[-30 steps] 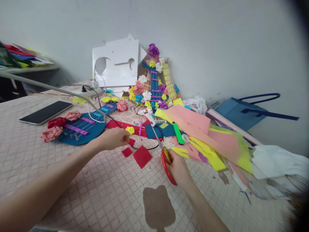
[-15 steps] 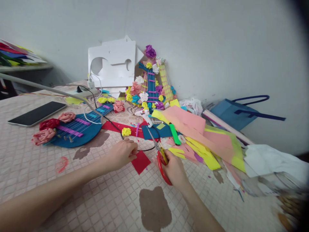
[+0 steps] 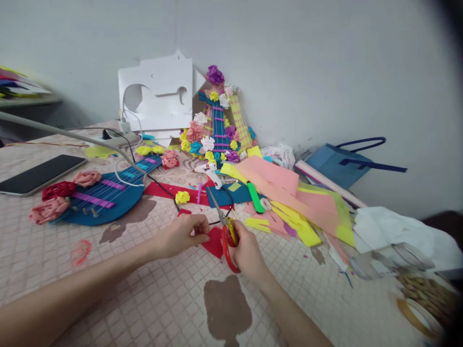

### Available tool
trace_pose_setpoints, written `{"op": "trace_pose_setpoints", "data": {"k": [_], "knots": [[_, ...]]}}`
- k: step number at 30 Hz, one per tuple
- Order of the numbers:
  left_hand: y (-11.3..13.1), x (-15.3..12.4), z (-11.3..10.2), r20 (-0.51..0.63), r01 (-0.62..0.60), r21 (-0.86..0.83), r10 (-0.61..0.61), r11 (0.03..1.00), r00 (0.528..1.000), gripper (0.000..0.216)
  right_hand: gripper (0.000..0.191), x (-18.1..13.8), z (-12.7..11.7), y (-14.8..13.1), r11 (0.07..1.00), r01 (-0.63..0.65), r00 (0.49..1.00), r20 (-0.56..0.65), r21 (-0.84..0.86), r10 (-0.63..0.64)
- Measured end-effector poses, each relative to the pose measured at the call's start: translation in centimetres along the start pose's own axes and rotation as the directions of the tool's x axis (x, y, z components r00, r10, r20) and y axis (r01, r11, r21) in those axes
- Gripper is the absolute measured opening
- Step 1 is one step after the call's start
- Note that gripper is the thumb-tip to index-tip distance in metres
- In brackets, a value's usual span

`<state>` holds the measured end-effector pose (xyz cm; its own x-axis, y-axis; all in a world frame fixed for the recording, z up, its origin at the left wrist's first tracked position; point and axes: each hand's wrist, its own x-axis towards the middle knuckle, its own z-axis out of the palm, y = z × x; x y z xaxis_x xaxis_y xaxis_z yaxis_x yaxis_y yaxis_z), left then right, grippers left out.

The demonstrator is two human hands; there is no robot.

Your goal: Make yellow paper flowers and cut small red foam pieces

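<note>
My left hand is closed, pinching a red paper square at its left edge, just above the tablecloth. My right hand is wrapped round the handles of red-handled scissors, whose blades point up and away to the left. The two hands sit close together over the red square. A small yellow paper flower and a long red strip lie just beyond my left hand.
A blue paper guitar with roses lies at left, near a phone. A flower-covered craft, white cardboard, glue gun, green marker, coloured paper sheets and a blue bag crowd the back and right.
My left hand came back from the yellow flower and took hold of the red square. My right hand brought the scissors left until both hands met.
</note>
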<state>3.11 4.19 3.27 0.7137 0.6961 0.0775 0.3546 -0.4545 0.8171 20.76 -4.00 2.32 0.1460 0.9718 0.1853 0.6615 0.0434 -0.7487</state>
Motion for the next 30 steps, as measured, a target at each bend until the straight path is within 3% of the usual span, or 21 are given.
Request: {"op": "trace_pose_setpoints", "data": {"k": [3, 7, 11, 14, 18, 23, 27, 30], "knots": [[-0.1, 0.3, -1.2, -0.065, -0.009, 0.008, 0.009, 1.0, 0.998, 0.012, 0.008, 1.7, -1.6, 0.6, 0.994, 0.025, 0.999, -0.031, -0.108, -0.028], [-1.4, 0.8, -4.9, -0.14, 0.045, 0.109, -0.03, 0.993, 0.99, 0.018, 0.017, 6.9, -5.0, 3.3, 0.959, -0.025, 0.997, -0.074, -0.282, 0.004], [-3.0, 0.7, -7.8, -0.033, 0.103, 0.294, -0.097, 0.95, 0.995, 0.017, 0.018, 12.4, -7.8, 6.1, 0.904, -0.122, 0.986, -0.156, -0.409, 0.062], [-2.9, 0.3, -7.9, 0.019, 0.166, 0.393, -0.188, 0.904, 0.982, 0.013, 0.03, 14.0, -9.2, 7.1, 0.851, -0.2, 0.966, -0.242, -0.485, 0.089], [-1.8, 0.0, -6.4, 0.069, 0.182, 0.498, -0.248, 0.848, 0.966, 0.007, 0.037, 12.1, -10.1, 7.2, 0.797, -0.264, 0.945, -0.312, -0.544, 0.1], [-2.1, -0.1, -5.2, 0.035, 0.176, 0.584, -0.242, 0.792, 0.97, 0.008, 0.03, 7.3, -9.3, 7.4, 0.767, -0.244, 0.968, -0.204, -0.593, 0.15], [-3.0, 0.1, -5.3, 0.067, 0.135, 0.54, -0.202, 0.831, 0.977, 0.007, 0.026, 5.2, -8.4, 8.0, 0.767, -0.165, 0.986, -0.078, -0.62, 0.149], [-3.0, 0.4, -5.4, 0.088, 0.135, 0.404, -0.185, 0.905, 0.979, 0.011, 0.024, 4.8, -8.4, 8.2, 0.774, -0.122, 0.989, -0.011, -0.621, 0.147]]}}
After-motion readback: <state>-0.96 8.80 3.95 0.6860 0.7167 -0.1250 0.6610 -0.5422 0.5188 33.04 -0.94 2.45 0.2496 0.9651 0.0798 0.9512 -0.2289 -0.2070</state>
